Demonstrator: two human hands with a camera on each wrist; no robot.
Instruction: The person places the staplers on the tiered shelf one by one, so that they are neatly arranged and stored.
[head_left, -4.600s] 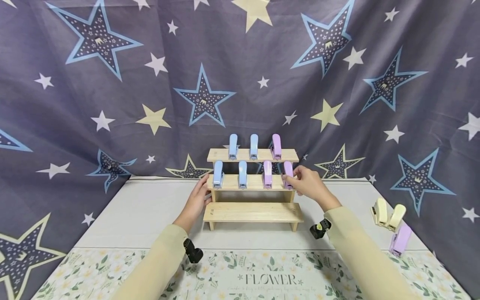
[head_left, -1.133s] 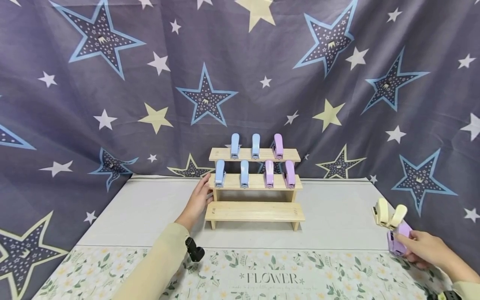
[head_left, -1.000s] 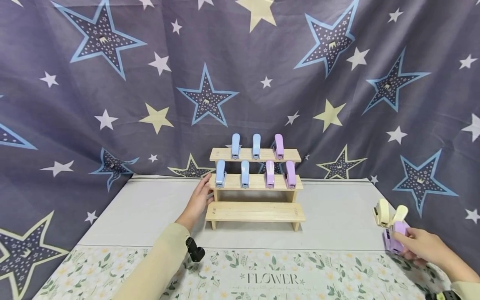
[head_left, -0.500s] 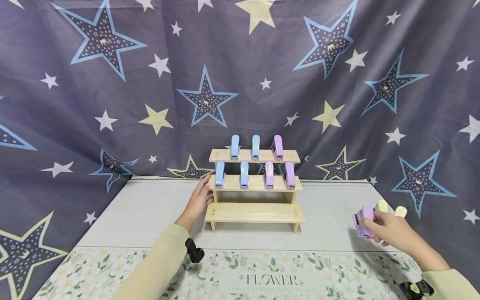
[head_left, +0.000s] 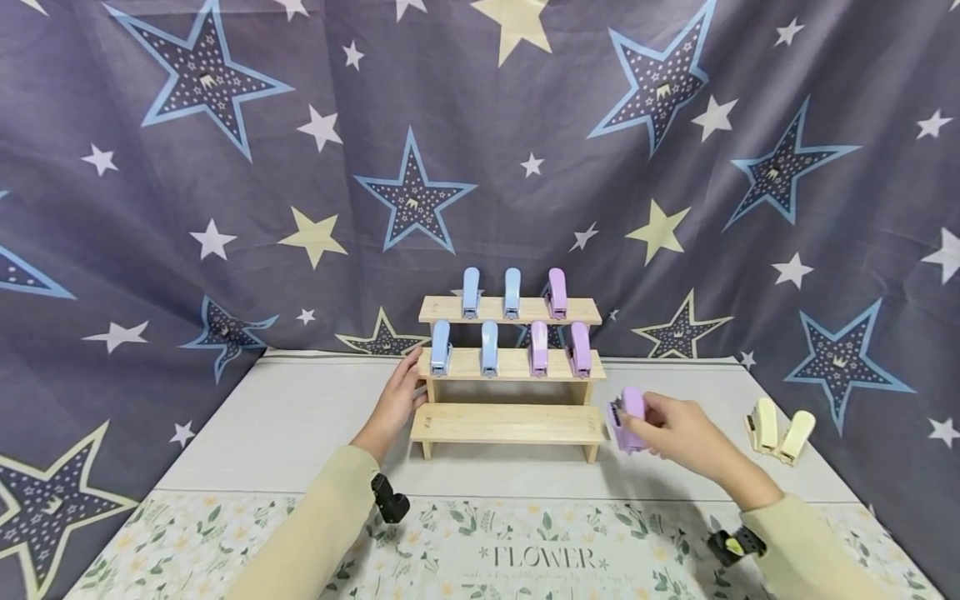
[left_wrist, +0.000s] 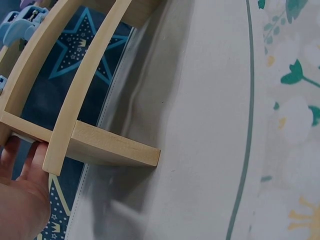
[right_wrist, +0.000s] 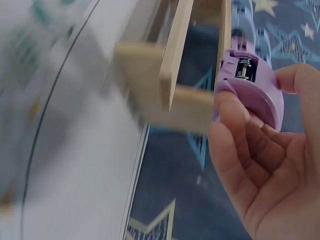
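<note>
My right hand (head_left: 686,437) grips a purple stapler (head_left: 632,421) just off the right end of a three-tier wooden display stand (head_left: 510,423). In the right wrist view, thumb and fingers pinch that stapler's sides, its metal spring showing. My left hand (head_left: 393,408) holds the stand's left side at the middle shelf; the left wrist view has its fingers around the wooden end (left_wrist: 27,127). Two blue staplers (head_left: 512,292) and a purple one (head_left: 557,292) stand on the top shelf. On the middle shelf are two blue staplers (head_left: 489,348) and two purple staplers (head_left: 539,348).
Two cream staplers (head_left: 765,425) stand on the white tabletop (head_left: 300,433) at the right. A floral mat strip with lettering (head_left: 540,557) runs along the front. Behind hangs a dark star-patterned curtain (head_left: 525,217).
My right hand left a purple stapler on the middle shelf, took another from beside the cream ones, and carried it left to the stand's right end. The left hand stayed on the stand.
</note>
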